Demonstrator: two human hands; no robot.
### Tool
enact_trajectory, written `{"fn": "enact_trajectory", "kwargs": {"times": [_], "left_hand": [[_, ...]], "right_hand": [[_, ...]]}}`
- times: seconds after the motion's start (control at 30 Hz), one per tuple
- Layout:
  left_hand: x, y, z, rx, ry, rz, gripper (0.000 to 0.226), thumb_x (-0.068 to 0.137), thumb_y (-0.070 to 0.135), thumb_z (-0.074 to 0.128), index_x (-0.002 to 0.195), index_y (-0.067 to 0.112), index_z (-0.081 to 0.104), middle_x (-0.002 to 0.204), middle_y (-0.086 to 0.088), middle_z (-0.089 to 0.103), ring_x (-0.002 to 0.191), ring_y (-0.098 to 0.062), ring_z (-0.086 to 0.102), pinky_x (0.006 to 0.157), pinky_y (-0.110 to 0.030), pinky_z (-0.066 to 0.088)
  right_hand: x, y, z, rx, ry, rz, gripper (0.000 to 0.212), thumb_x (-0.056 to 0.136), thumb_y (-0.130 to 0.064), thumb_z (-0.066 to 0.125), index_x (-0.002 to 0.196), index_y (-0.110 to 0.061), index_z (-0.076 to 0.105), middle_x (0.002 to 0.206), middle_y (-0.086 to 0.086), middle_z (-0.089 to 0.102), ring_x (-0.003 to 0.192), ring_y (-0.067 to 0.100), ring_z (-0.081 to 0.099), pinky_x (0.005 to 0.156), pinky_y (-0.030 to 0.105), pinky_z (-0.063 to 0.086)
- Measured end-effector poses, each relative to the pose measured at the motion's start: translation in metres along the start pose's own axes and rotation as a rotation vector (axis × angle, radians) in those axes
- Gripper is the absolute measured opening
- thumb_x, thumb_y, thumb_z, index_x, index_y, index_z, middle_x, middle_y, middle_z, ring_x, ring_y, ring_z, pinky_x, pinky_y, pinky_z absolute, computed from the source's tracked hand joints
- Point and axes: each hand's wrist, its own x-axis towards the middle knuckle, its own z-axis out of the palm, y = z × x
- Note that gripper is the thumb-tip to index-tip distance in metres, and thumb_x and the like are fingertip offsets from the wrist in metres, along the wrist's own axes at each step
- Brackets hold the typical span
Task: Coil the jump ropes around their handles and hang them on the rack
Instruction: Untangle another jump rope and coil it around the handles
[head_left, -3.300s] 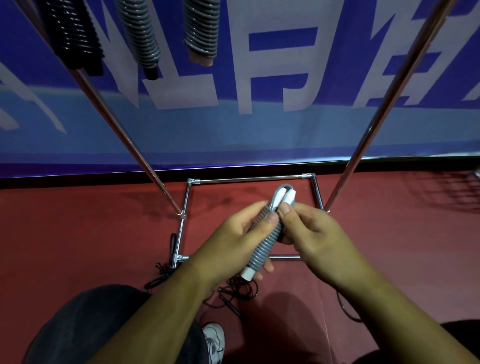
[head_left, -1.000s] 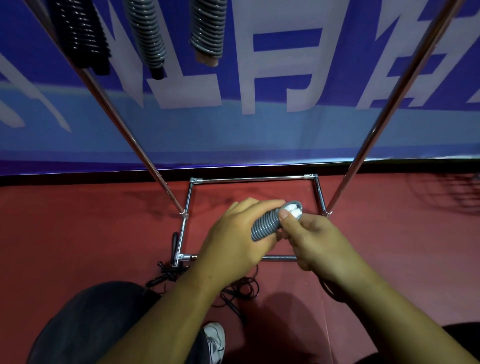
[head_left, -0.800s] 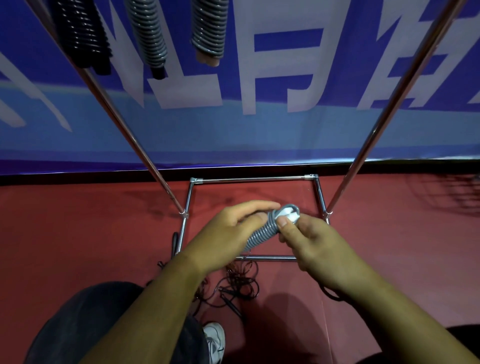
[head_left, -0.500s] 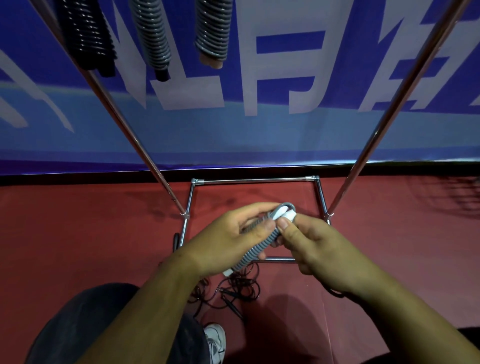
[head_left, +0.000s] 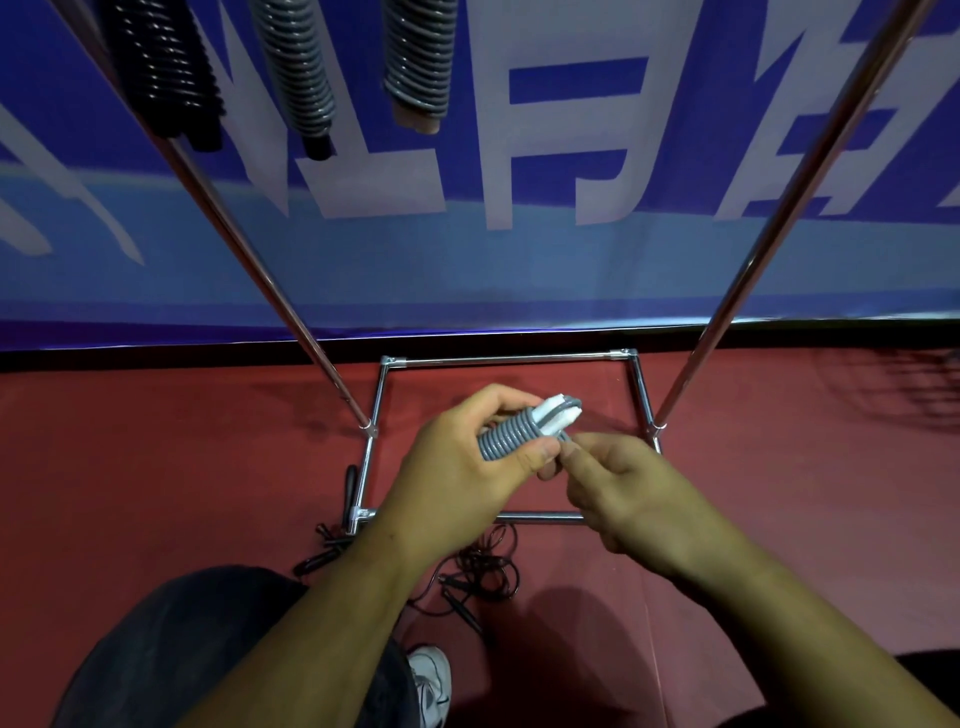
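A grey jump rope (head_left: 511, 433) is coiled tightly round its white handles, whose ends stick out at the upper right. My left hand (head_left: 467, 467) grips the coiled bundle around its middle, over the rack's base. My right hand (head_left: 618, 483) pinches the rope's end just beside my left thumb, below the white handle tips. Three coiled ropes hang from the top of the rack: a black one (head_left: 166, 67), a grey one (head_left: 296, 67) and another grey one (head_left: 421, 57).
The chrome rack has two slanting poles (head_left: 249, 249) (head_left: 789, 218) and a rectangular base frame (head_left: 506, 358) on the red floor. Loose black ropes (head_left: 483, 569) lie tangled on the floor near my white shoe (head_left: 431, 680). A blue banner stands behind.
The bundle has turned in my left hand so its white handle tips point up and right. My right fingers have dropped from the tips to the rope end beside my left thumb.
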Motion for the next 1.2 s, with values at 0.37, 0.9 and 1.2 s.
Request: {"fn": "enact_trajectory", "kwargs": {"times": [0.37,0.9,1.2], "left_hand": [[-0.006,-0.003,0.011,0.332,0.065,0.100,0.025,0.082,0.038,0.079,0.099,0.039,0.061,0.102,0.022,0.067,0.091,-0.005,0.063,0.075,-0.040,0.053],[0.002,-0.001,-0.003,-0.081,-0.231,-0.076,0.045,0.094,0.011,0.070,0.127,0.040,0.058,0.116,0.013,0.068,0.109,-0.007,0.068,0.096,-0.030,0.056],[0.003,0.000,-0.013,-0.208,-0.332,-0.120,0.030,0.105,0.016,0.054,0.128,0.032,0.063,0.114,0.005,0.075,0.096,-0.009,0.073,0.076,-0.023,0.057]], "right_hand": [[-0.009,-0.015,-0.001,-0.043,0.018,0.114,0.058,0.100,-0.061,0.041,0.062,-0.019,0.055,0.051,-0.007,0.035,0.045,0.009,0.031,0.049,0.026,0.028],[-0.010,-0.011,-0.002,-0.120,0.056,-0.144,0.029,0.106,-0.031,0.048,0.083,-0.027,0.066,0.063,-0.030,0.061,0.063,-0.007,0.056,0.065,0.012,0.040],[-0.013,-0.018,-0.008,-0.094,-0.028,-0.209,0.037,0.105,-0.030,0.048,0.069,-0.030,0.058,0.054,-0.023,0.052,0.053,-0.003,0.050,0.058,0.009,0.039]]}}
